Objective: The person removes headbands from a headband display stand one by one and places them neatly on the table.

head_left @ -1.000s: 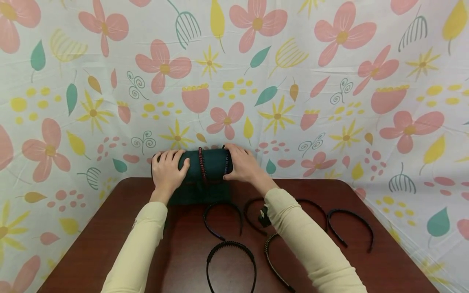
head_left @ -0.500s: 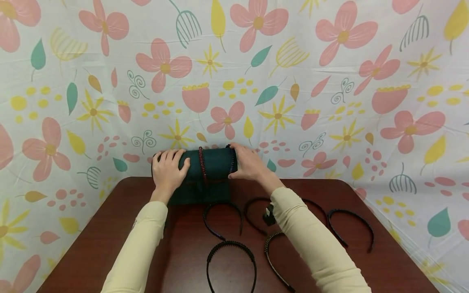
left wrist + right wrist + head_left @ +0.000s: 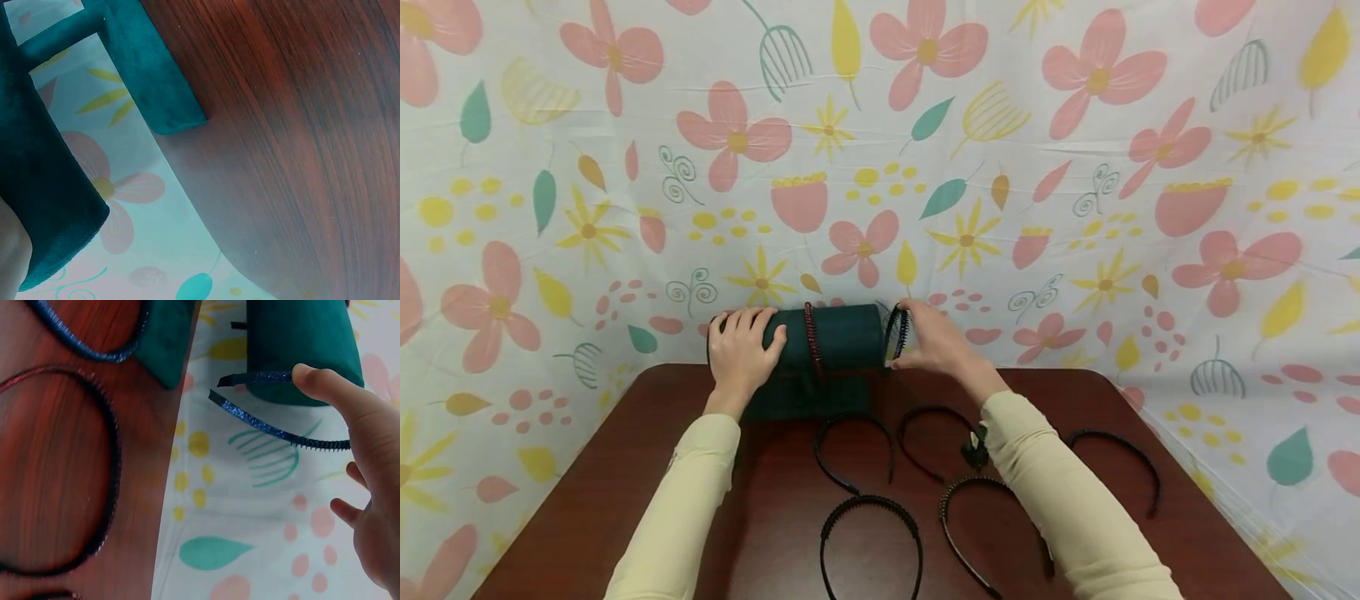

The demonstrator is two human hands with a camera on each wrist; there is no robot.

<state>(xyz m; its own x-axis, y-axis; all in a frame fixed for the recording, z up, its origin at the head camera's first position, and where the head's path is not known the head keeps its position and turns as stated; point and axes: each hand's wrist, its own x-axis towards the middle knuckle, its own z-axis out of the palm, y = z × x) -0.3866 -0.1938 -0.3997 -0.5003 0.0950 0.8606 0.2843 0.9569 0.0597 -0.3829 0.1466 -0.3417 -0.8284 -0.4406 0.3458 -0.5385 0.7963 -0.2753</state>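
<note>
A teal velvet headband stand (image 3: 852, 337) has a horizontal roll above a flat base (image 3: 838, 398). My left hand (image 3: 743, 354) grips the roll's left end, fingers over the top and thumb at the front. Around the roll's middle sits a dark red beaded headband (image 3: 812, 333). Just off the roll's right end, my right hand (image 3: 934, 340) pinches a glittery blue headband (image 3: 250, 422) with comb teeth. Its two tips point toward the roll in the right wrist view. Only a sliver of the left hand (image 3: 12, 250) shows in the left wrist view.
Several dark headbands lie on the reddish-brown table (image 3: 775, 533): a toothed black headband (image 3: 871, 502) in front, a gold-dotted headband (image 3: 950, 525), a headband (image 3: 1135, 450) at right. A black ornament (image 3: 974, 450) shows by the right sleeve. A floral cloth (image 3: 880, 167) hangs behind.
My right hand has drawn the blue headband rightward off the end of the roll. The left hand and the red headband have stayed in place.
</note>
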